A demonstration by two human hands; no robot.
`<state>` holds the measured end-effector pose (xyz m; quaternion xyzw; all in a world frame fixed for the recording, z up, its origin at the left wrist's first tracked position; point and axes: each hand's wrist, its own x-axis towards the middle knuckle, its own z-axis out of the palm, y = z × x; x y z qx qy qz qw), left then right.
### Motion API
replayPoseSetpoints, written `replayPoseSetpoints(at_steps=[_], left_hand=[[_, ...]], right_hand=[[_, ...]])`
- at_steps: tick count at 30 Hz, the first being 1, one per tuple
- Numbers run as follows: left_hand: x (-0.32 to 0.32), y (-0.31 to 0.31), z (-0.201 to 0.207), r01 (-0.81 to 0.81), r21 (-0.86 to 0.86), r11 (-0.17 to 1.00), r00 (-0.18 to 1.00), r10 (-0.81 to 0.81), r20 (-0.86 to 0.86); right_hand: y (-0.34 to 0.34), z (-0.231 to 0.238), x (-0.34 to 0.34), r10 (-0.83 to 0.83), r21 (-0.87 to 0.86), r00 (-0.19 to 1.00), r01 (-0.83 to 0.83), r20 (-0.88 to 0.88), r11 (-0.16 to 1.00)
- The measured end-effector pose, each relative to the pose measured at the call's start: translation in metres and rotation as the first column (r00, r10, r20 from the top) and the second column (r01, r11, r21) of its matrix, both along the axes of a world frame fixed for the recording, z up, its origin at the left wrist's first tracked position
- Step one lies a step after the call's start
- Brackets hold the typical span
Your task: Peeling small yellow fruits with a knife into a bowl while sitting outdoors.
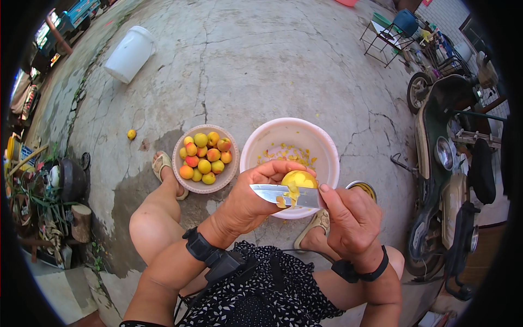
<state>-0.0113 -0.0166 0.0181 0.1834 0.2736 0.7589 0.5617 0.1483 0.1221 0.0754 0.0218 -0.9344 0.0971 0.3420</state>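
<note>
- Head view, centre of the frame: I see the left hand [245, 192] with fingers clamped around a yellow fruit [300, 177], over a pale pink basin [322, 143].
- Right of centre: the right hand [354, 219] is wrapped on a knife [266, 191], peel [293, 192] clinging to its blade.
- I'd judge: cut shallow, turn the fruit gradually, keep both thumbs off the edge.
</note>
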Motion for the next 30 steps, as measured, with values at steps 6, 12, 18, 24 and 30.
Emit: replayPoseSetpoints(at_steps=[6, 12, 18, 24, 30], left_hand=[[-0.001, -0.005, 0.005, -0.016, -0.020, 1.000, 0.998, 0.015, -0.054], [-0.002, -0.003, 0.008, 0.036, 0.068, 0.997, 0.986, -0.047, 0.157], [0.001, 0.003, 0.009, -0.011, 0.094, 0.995, 0.964, -0.014, 0.265], [0.001, 0.004, -0.002, 0.035, 0.101, 0.994, 0.965, -0.060, 0.256], [0.007, 0.008, -0.004, 0.017, 0.096, 0.995, 0.885, -0.060, 0.462]], right_hand=[[0.008, -0.007, 0.001, -0.067, -0.060, 0.998, 0.067, -0.004, 0.996], [0.014, -0.005, 0.004, -0.239, -0.291, 0.967, 0.255, 0.092, 0.922], [0.002, -0.011, -0.001, -0.136, -0.153, 0.991, 0.133, -0.008, 0.979], [-0.004, -0.016, -0.004, -0.024, 0.045, 0.999, 0.025, -0.037, 0.999], [-0.007, -0.015, -0.007, -0.025, 0.081, 1.000, 0.025, 0.000, 0.996]])
